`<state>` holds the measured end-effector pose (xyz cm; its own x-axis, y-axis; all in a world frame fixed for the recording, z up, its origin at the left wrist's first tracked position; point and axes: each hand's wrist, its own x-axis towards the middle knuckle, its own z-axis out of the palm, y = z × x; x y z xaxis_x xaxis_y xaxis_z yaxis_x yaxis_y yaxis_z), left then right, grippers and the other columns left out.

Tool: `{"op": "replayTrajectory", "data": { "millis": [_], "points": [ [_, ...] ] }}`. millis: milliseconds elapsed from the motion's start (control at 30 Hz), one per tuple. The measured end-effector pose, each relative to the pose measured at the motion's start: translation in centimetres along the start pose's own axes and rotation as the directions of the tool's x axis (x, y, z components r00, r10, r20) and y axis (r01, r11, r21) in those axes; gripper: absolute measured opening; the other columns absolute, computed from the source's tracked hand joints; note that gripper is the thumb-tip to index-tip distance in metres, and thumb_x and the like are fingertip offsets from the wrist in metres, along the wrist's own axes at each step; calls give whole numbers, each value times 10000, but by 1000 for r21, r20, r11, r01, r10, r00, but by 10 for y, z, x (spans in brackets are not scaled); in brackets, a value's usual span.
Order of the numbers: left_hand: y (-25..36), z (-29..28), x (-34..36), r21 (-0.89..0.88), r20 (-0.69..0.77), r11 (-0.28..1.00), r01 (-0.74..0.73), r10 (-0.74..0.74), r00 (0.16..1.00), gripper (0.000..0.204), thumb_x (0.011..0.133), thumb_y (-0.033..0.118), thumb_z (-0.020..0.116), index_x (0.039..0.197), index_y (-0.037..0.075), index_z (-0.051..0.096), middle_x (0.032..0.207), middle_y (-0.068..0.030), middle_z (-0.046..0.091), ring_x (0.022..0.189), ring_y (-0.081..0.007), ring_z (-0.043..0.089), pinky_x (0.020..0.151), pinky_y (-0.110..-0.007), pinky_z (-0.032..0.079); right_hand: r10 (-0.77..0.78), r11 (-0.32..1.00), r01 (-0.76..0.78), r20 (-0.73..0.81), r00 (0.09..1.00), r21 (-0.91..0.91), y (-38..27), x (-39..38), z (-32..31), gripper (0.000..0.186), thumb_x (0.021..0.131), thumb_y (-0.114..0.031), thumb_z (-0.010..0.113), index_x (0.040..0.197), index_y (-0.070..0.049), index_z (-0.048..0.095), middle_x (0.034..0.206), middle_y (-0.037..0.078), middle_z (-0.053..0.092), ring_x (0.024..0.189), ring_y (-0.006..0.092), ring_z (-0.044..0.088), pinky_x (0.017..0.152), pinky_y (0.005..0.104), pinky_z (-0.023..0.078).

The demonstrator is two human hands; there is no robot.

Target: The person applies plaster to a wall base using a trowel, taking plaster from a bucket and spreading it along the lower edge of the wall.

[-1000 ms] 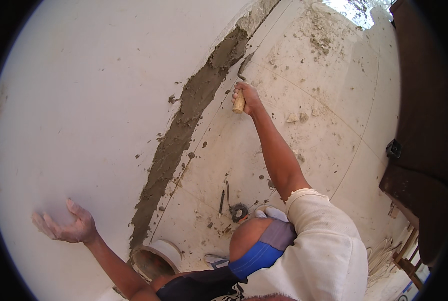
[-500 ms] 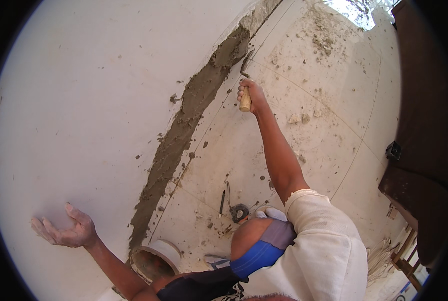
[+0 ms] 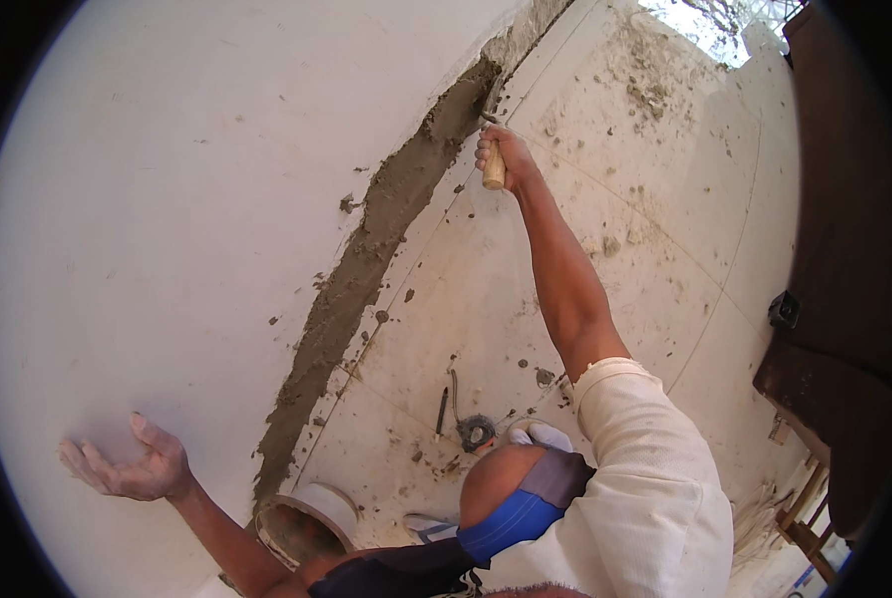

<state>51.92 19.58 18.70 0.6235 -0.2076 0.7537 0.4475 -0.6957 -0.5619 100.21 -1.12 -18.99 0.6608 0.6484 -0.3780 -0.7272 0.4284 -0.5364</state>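
A trowel (image 3: 494, 169) with a pale wooden handle is gripped in my right hand (image 3: 509, 156), out at the far end of my stretched arm. Its blade, seen edge-on, lies against the wet grey mortar strip (image 3: 361, 244) along the foot of the white wall (image 3: 186, 199). Toward the far end, the strip gives way to bare rough masonry (image 3: 526, 35). My left hand (image 3: 139, 460) is raised by the wall at the lower left, dusty, fingers apart and holding nothing; I cannot tell whether it touches the wall.
Mortar crumbs dot the tiled floor (image 3: 565, 249). Near my knee lie a dark pen-like stick (image 3: 442, 411) and a round dark coil (image 3: 477, 432). A bucket (image 3: 338, 505) stands by the strip's near end. Dark brown furniture (image 3: 835, 249) lines the right side.
My right hand has moved a little farther away along the strip, and the trowel blade now sits against the mortar. My left hand has barely shifted.
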Motion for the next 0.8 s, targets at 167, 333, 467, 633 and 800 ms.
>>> {"op": "replayTrajectory", "data": {
  "millis": [167, 333, 467, 633, 800],
  "points": [
    [1, -2, 5, 2, -3, 1000, -23, 23, 1000, 568, 900, 202, 697, 1341, -22, 420, 1392, -239, 439, 1330, -423, 432, 1102, -596, 372, -11, 992, 8, -26, 1000, -127, -22, -8, 29, 83, 915, -125, 548, 871, -68, 507, 674, 31, 522, 523, 151, 543, 478, 342, 516],
    [4, 1, 7, -30, -18, 1000, -11, 10, 1000, 578, 890, 202, 709, 1351, 0, 425, 1394, -226, 433, 1330, -427, 434, 1097, -607, 364, -100, 950, 87, -29, 995, -299, -26, -25, 53, 79, 885, -98, 574, 867, -47, 517, 677, 53, 540, 515, 172, 560, 467, 361, 526],
    [3, 1, 5, -31, -18, 1000, 6, -7, 1000, 584, 885, 201, 715, 1353, 2, 427, 1398, -219, 431, 1336, -428, 435, 1098, -610, 356, -110, 933, 93, -28, 994, -348, -4, -62, 76, 103, 854, -65, 592, 919, -49, 513, 691, 53, 538, 516, 171, 560, 467, 361, 524],
    [-5, -3, -1, -22, -7, 1000, 22, -22, 1000, 575, 888, 193, 699, 1359, 7, 426, 1417, -217, 435, 1343, -429, 431, 1123, -609, 317, -142, 879, 143, 38, 989, -454, 24, -109, 64, 158, 847, -47, 595, 977, -60, 506, 713, 37, 529, 520, 158, 547, 467, 336, 512],
    [9, 0, 6, -16, 0, 1000, 27, -27, 1000, 576, 892, 193, 688, 1366, 4, 420, 1426, -221, 437, 1342, -431, 430, 1129, -610, 308, -73, 992, 63, -91, 993, -108, 37, -68, -12, 98, 903, -121, 586, 962, -89, 514, 706, 19, 520, 529, 142, 534, 480, 318, 509]
  ]
}}
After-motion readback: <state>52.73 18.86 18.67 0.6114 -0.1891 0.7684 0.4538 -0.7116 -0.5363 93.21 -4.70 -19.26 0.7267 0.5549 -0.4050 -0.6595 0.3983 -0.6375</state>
